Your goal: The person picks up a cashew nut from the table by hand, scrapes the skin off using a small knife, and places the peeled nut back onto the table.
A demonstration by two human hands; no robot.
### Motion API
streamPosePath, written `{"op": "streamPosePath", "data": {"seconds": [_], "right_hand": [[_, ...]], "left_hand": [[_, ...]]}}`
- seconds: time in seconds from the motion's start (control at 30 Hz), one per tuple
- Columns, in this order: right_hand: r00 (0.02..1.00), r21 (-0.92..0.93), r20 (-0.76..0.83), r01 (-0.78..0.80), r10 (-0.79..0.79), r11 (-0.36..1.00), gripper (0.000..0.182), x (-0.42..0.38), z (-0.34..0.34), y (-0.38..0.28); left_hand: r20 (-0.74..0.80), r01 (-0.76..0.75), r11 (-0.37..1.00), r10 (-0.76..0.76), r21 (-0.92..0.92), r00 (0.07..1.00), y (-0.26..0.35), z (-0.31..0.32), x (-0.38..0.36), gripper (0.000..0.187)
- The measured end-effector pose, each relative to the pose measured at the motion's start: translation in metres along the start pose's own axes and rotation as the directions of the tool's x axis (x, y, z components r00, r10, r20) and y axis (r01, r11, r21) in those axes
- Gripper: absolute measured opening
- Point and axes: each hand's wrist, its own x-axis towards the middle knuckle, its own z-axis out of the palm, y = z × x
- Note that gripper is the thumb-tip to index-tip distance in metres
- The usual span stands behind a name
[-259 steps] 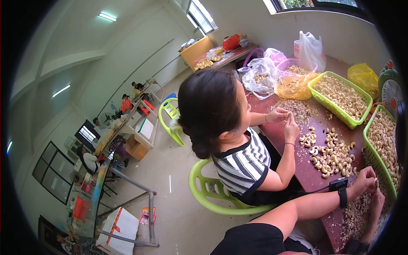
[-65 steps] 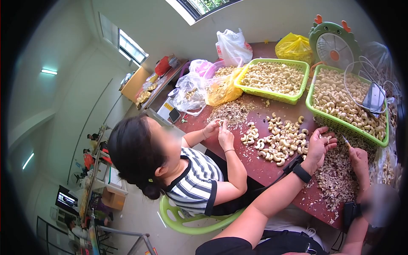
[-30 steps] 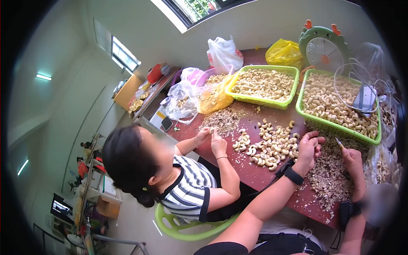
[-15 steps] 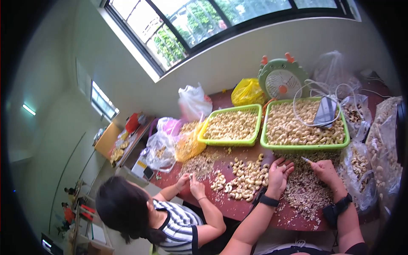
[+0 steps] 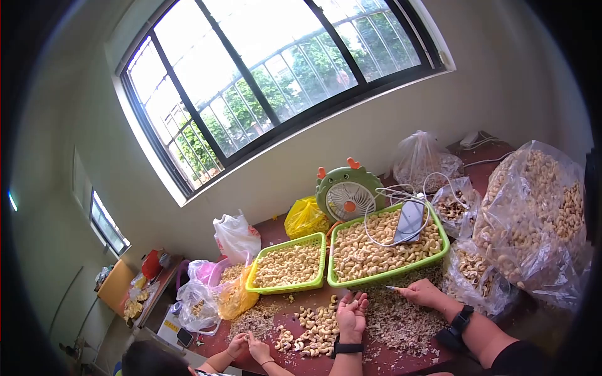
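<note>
My left hand (image 5: 352, 314) is palm up with curled fingers, a pale cashew in it, beside a pile of cashews (image 5: 318, 327) on the dark red table. My right hand (image 5: 421, 293) is closed around a small knife (image 5: 392, 288) whose blade points left, above a heap of skin scraps (image 5: 401, 319). Behind my hands stand two green baskets full of cashews, the larger basket (image 5: 390, 272) on the right and the smaller basket (image 5: 287, 289) on the left. A phone (image 5: 409, 221) with a white cable lies on the larger one's nuts.
A green fan (image 5: 349, 195) and a yellow bag (image 5: 306, 217) stand behind the baskets. Clear bags of cashews (image 5: 533, 213) crowd the right side. At the lower left, a co-worker's hands (image 5: 251, 344) are near more scraps. An orange bag (image 5: 237, 299) lies beyond them.
The view has tilted up and shifted right, so the table sits lower and more window shows. My left hand's fingers are more curled. The knife remains in my right hand.
</note>
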Motion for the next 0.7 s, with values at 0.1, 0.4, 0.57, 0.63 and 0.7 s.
{"op": "streamPosePath", "data": {"seconds": [0.1, 0.4, 0.57, 0.63, 0.7], "right_hand": [[1.000, -0.040, 0.002, 0.021, -0.020, 0.999, 0.047, 0.002, -0.001, 0.003], [0.996, -0.024, -0.018, 0.089, -0.089, 0.996, 0.048, 0.001, 0.000, 0.005], [0.993, -0.013, -0.020, 0.118, -0.118, 0.993, 0.046, 0.003, 0.000, 0.007], [0.994, 0.024, -0.030, 0.105, -0.105, 0.994, 0.043, 0.002, 0.000, 0.005], [0.996, 0.026, -0.034, 0.080, -0.079, 0.996, 0.042, 0.004, 0.000, 0.006]], "left_hand": [[0.056, 0.068, 0.997, -0.069, 0.033, 0.996, 0.000, -0.009, 0.004, 0.033], [-0.027, 0.001, 1.000, 0.000, 0.023, 1.000, 0.006, -0.002, -0.003, 0.051], [0.014, -0.030, 0.999, 0.030, -0.017, 0.999, 0.005, 0.002, -0.002, 0.047], [0.056, -0.072, 0.997, 0.070, 0.024, 0.996, 0.005, 0.001, -0.001, 0.041], [0.074, -0.068, 0.998, 0.068, -0.001, 0.995, 0.006, 0.000, -0.001, 0.036]]}}
